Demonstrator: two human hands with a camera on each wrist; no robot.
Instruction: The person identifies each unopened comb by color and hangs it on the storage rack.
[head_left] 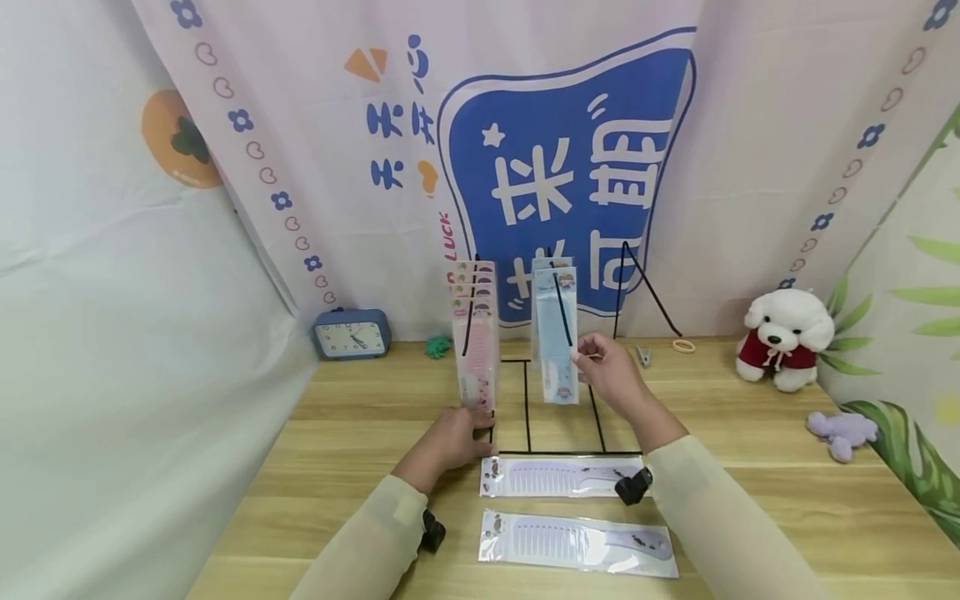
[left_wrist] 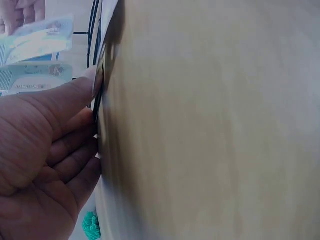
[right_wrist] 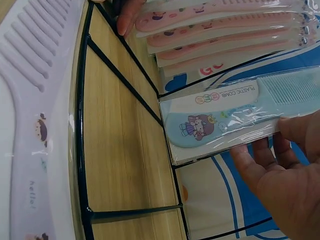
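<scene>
A light-blue comb in a clear packet (head_left: 557, 367) hangs on the middle hook of a black wire rack (head_left: 527, 408), in front of another blue packet. My right hand (head_left: 615, 379) pinches its right edge; the right wrist view shows fingers and thumb on the blue comb packet (right_wrist: 215, 117). Several pink comb packets (head_left: 476, 358) hang from the left hook. Below them, my left hand (head_left: 447, 437) grips the rack's left frame. In the left wrist view, the thumb of the left hand (left_wrist: 45, 135) lies against a thin edge, and dark wire shows beside the fingers.
Two packaged purple combs (head_left: 558, 477) (head_left: 577, 542) lie before the rack. A blue clock (head_left: 352, 335) and green item (head_left: 438, 347) stand left. Toward the right are a clip (head_left: 643, 357), a ring (head_left: 683, 346), a plush dog (head_left: 783, 337) and a purple toy (head_left: 842, 435).
</scene>
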